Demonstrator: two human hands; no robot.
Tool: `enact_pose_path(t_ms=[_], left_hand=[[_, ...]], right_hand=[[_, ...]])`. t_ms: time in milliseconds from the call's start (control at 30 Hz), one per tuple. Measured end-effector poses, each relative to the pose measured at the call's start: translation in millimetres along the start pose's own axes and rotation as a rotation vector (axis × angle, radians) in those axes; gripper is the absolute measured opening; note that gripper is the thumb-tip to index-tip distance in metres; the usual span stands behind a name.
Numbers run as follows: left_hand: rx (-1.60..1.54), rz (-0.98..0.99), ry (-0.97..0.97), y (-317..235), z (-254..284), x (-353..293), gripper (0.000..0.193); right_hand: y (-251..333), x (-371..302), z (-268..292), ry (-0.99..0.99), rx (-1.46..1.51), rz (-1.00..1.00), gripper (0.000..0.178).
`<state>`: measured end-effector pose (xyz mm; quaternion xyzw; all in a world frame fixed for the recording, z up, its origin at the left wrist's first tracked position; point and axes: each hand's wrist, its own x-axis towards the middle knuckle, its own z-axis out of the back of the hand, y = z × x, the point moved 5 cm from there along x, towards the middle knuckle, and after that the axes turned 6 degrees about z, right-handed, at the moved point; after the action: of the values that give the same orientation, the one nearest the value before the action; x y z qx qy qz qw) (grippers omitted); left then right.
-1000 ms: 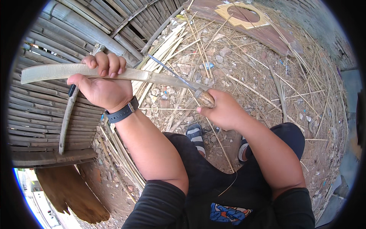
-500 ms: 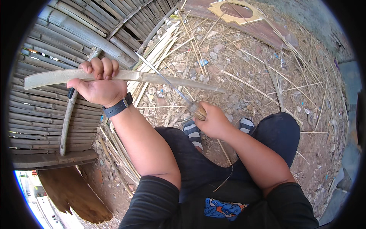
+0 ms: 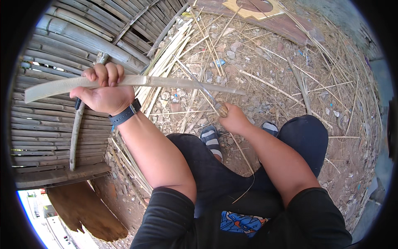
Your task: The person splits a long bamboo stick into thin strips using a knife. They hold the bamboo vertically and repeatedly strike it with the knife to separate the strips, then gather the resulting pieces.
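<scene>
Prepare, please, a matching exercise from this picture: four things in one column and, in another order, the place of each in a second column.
Things:
1. long pale strip
2. wooden-handled knife
3. dark wristband
4. yellowish board with round hole

Places:
A. on a brown board
B. in the right hand
C. around the left wrist
D. in the left hand

Pairs: 1-D, 2-B, 3-C, 4-A
</scene>
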<state>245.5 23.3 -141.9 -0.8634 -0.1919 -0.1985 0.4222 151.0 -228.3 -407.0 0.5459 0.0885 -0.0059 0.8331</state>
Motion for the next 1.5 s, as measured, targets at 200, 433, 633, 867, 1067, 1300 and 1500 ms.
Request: enact_pose_path(t_ms=[200, 433, 633, 867, 1067, 1300, 1500], left_hand=[[0.032, -0.044, -0.011, -8.0, 25.5, 5.2, 0.068], [0.105, -0.025, -0.136, 3.3, 20.7, 4.6, 0.075], [0.057, 0.009, -0.086, -2.2, 47.1, 21.3, 0.076], [0.1, -0.02, -0.154, -3.5, 58.4, 21.9, 0.074], [0.085, -0.013, -0.118, -4.0, 54.4, 26.2, 0.074], [0.108, -0.024, -0.165, -5.3, 56.5, 24.0, 0.074], [0.104, -0.028, -0.159, -6.4, 61.9, 25.4, 0.076]], right_hand=[[44.7, -12.4, -2.3, 0.036, -0.071, 0.004, 0.037], [-11.0, 3.5, 14.0, 0.05, -0.162, -0.104, 0.048], [35.3, -29.1, 28.4, 0.062, 0.32, -0.324, 0.036], [54.0, -131.8, 74.8, 0.22, 0.619, -0.57, 0.037], [21.3, -153.9, 48.7, 0.394, 0.602, -0.695, 0.041], [4.8, -162.1, 17.5, 0.365, 0.671, -0.794, 0.035], [-4.9, -159.0, 5.8, 0.396, 0.597, -0.804, 0.032]])
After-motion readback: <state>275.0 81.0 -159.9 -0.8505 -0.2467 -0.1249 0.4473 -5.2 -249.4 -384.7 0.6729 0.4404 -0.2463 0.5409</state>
